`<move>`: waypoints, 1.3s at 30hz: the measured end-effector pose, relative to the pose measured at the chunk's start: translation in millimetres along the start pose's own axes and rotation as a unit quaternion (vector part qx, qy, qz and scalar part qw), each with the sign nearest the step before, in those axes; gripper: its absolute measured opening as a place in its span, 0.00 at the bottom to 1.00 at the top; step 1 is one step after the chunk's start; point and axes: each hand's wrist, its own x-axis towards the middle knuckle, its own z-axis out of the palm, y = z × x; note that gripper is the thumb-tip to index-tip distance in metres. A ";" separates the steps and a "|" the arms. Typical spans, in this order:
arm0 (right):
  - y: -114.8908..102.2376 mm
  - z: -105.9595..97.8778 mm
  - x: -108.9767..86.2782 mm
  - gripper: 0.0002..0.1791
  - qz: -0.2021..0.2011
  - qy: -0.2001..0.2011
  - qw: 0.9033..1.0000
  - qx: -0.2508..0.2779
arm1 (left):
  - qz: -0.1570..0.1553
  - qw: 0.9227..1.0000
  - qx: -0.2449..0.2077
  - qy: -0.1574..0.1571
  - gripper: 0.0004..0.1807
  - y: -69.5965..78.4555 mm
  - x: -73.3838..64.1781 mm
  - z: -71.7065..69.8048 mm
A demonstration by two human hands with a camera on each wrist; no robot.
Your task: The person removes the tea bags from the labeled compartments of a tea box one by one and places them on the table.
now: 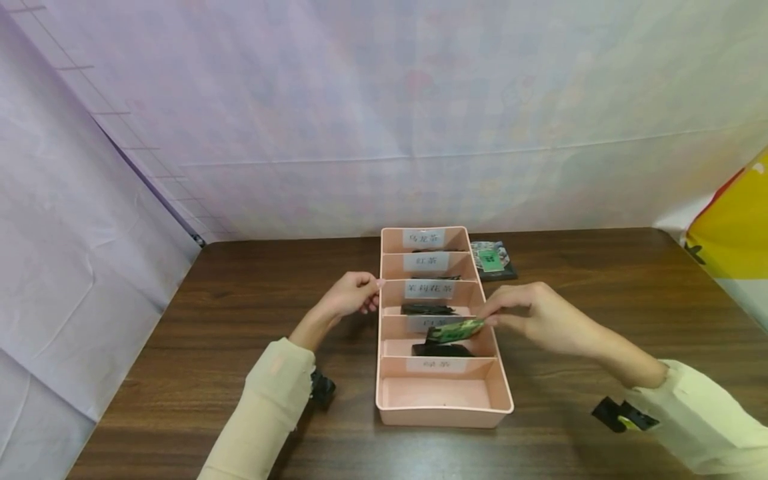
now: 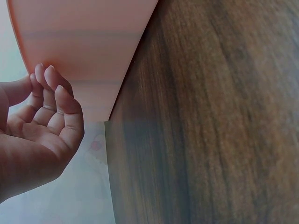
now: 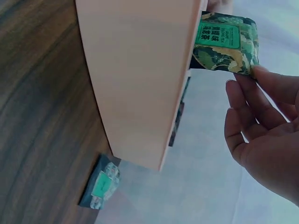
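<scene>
A pink divided box [image 1: 444, 418] stands lengthwise on the table, with labelled compartments. My right hand [image 1: 549, 320] pinches a green patterned tea bag packet [image 1: 454, 331] by one corner, over the compartment second from the front. In the right wrist view the packet [image 3: 223, 43] shows a green printed label, and the thumb and fingertips grip its edge. My left hand [image 1: 351, 293] holds the box's left rim near its middle between thumb and fingers. Dark packets [image 1: 441, 350] lie in the compartment below the held packet and in those behind it.
Another tea packet [image 1: 492, 260] with a green label lies on the wooden table [image 1: 258, 287], beside the box's back right corner. A pale curtain [image 1: 360, 133] hangs behind the table. Yellow cloth [image 1: 732, 227] hangs at the far right.
</scene>
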 end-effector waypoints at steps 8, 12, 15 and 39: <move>-7.1 -16.8 0.0 0.15 0.019 0.008 1.000 -0.016 | 0.000 1.000 0.000 0.001 0.14 -0.7 -0.2 0.0; -11.2 -26.9 -0.1 0.15 0.021 0.022 0.999 -0.030 | -0.001 1.000 0.003 0.000 0.14 -2.0 0.4 -0.6; -14.0 -35.0 -0.5 0.15 0.029 0.034 0.998 -0.048 | -0.003 1.000 0.005 0.000 0.14 -2.6 1.4 -0.7; 28.4 -83.0 -23.1 0.04 0.227 0.045 0.965 -0.122 | 0.000 1.000 0.008 0.000 0.15 -1.9 0.5 -0.3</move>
